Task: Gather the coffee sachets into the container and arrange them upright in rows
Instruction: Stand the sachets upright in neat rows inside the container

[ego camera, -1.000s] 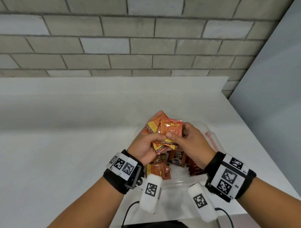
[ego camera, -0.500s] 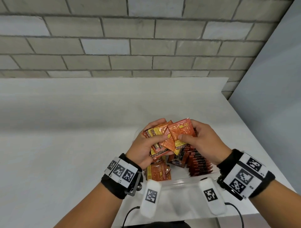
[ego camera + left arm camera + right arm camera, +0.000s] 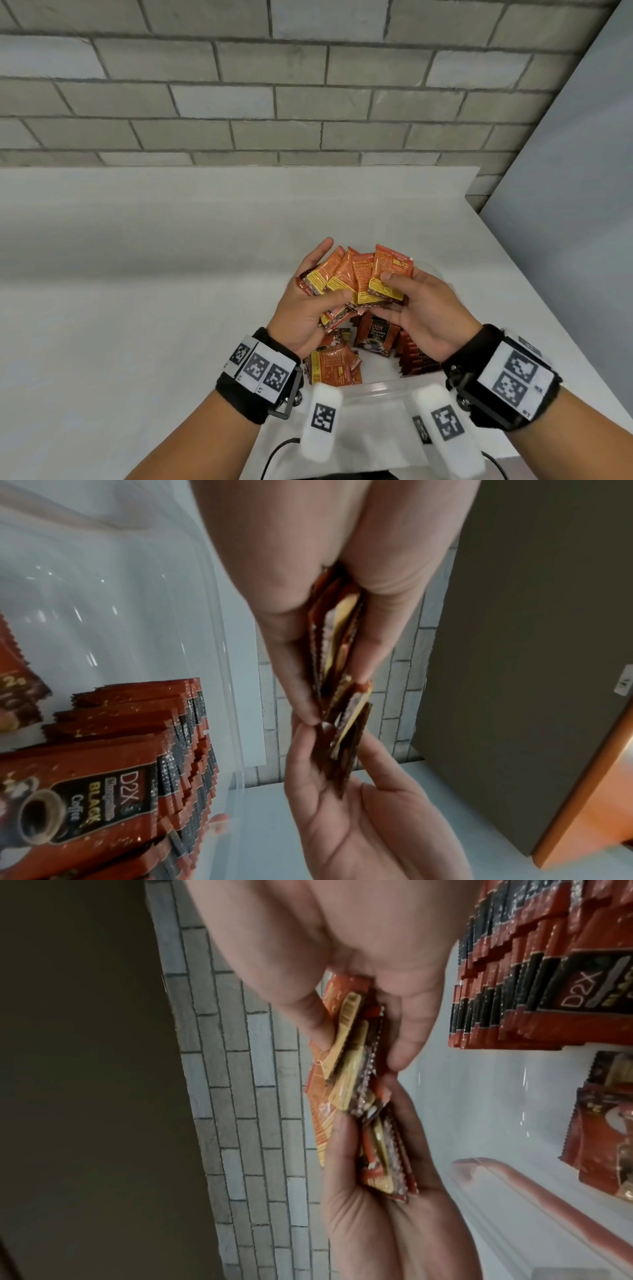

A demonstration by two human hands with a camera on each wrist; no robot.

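Note:
A fan of several orange-red coffee sachets [image 3: 356, 279] is held above the clear plastic container [image 3: 373, 389]. My left hand [image 3: 308, 308] grips the fan from the left, thumb across the fronts. My right hand [image 3: 418, 308] pinches the rightmost sachet [image 3: 390, 274], thumb on its yellow panel. The wrist views show the same bunch edge-on, the sachets [image 3: 337, 669] between left thumb and fingers, and the sachets [image 3: 346, 1069] between the right ones. Inside the container a row of upright sachets [image 3: 412, 356] stands at the right, fronted by a D2X sachet [image 3: 373, 337]. Loose sachets [image 3: 330, 366] lie at its left.
The container sits near the front right of a white table [image 3: 137, 308]. A brick wall [image 3: 239, 85] runs behind and a grey panel [image 3: 565, 205] stands at the right. The container's pink-edged lid clip [image 3: 534, 1199] shows in the right wrist view.
The bunch in my hands has been spread into a wider fan. My right hand moved right, uncovering the upright row in the container.

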